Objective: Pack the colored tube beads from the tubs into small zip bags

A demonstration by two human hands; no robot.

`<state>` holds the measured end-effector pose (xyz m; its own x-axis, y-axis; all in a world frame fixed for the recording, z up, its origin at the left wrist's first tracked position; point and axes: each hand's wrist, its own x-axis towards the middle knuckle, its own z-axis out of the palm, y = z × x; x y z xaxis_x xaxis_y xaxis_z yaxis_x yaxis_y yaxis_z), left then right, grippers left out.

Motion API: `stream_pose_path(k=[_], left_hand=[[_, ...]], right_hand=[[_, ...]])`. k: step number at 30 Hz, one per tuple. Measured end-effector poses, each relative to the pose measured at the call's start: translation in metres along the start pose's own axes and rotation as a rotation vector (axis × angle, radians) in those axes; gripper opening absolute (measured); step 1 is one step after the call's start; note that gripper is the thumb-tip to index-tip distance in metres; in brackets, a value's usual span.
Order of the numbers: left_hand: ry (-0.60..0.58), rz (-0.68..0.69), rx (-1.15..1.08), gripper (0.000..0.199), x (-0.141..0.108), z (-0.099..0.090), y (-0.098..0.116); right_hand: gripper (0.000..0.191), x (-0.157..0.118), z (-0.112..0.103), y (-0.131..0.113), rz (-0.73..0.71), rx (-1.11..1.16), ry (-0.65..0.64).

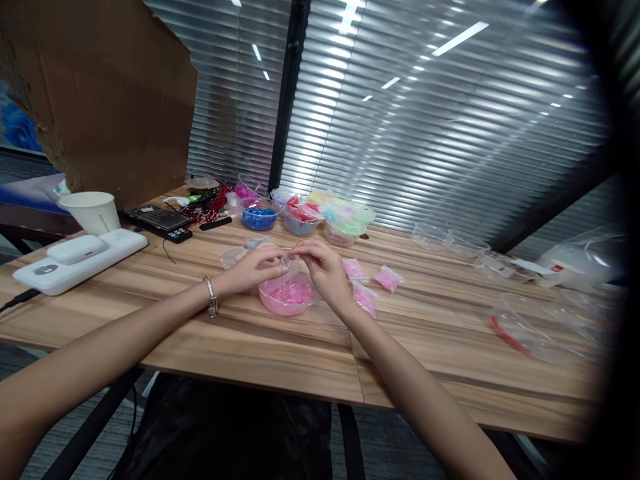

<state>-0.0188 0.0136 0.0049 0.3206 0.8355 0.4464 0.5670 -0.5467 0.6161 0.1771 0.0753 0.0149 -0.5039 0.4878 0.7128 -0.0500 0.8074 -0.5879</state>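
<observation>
A round clear bowl (pixel 284 307) with pink contents stands on the wooden table in front of me. Over its rim, my left hand (pixel 254 269) and my right hand (pixel 324 272) meet with bent fingers. Between their fingertips is a small clear plastic bag (pixel 287 263), partly hidden by the fingers. Right of the bowl lie several small bags of pink pieces, among them one bag (pixel 388 279) set apart from the others. Beside my left hand are crumpled clear bags (pixel 232 257).
At the back stand a bowl of blue pieces (pixel 259 217), a bowl with red packets (pixel 303 216) and a container with green packets (pixel 346 223). A paper cup (pixel 95 212) and white charger (pixel 83 259) are left. Clear containers (pixel 505 267) lie right.
</observation>
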Motion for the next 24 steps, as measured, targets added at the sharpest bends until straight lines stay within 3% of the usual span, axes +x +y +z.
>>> stream_pose_path(k=[24], left_hand=[[-0.004, -0.011, 0.002, 0.038, -0.0010, 0.0002, -0.0029]], right_hand=[[0.019, 0.0003, 0.0012, 0.0017, 0.021, 0.025, 0.012]])
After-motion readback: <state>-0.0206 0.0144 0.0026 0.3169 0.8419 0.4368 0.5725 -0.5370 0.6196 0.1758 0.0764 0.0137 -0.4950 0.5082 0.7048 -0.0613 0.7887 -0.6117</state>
